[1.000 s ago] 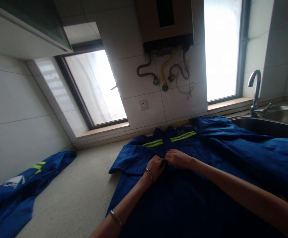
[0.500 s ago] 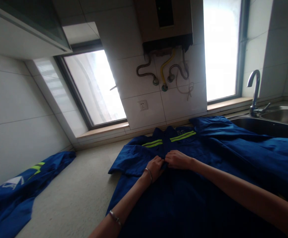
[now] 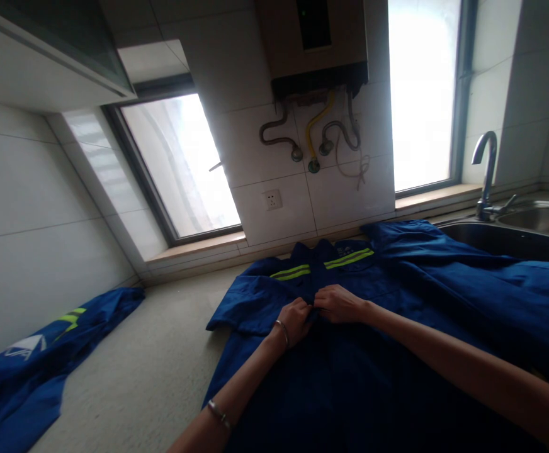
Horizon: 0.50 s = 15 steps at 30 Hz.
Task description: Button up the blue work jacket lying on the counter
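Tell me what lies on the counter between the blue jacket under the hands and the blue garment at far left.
Head view: only bare speckled countertop separates the jacket from the other garment.

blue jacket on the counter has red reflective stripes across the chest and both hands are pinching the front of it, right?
Not quite. The stripes across the chest of the blue jacket are yellow-green, not red, as the head view shows. The rest holds: the jacket lies on the counter, and the left hand and right hand both pinch its front near the middle.
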Tool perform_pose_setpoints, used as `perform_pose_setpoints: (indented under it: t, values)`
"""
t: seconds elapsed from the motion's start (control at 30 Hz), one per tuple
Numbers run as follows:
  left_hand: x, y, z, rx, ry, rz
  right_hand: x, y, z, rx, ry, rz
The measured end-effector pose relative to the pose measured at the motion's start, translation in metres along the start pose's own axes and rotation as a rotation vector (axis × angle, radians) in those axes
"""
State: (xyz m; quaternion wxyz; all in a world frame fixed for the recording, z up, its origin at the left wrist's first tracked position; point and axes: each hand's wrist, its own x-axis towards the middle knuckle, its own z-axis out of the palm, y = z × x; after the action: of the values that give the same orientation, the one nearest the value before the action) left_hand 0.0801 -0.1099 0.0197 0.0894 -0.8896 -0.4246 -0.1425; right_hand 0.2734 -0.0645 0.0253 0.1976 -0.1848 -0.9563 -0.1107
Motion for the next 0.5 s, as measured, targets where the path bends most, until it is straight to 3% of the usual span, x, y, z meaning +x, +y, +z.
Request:
perform_pose_setpoints:
  t: [0.23,0.37,0.5]
  values:
    - [0.000,0.001,-0.004,-0.001,-0.006,0.001,0.001,-0.002,0.000,-0.065,-0.027,-0.032]
    - [0.000,0.003,0.001,-0.010,0.010,-0.067,-0.001,0.002,0.000,0.032,0.022,0.022]
    - [-0.003,-0.009,-0.010,-0.079,0.201,-0.237,-0.002,0.004,-0.005,0.194,0.211,0.092]
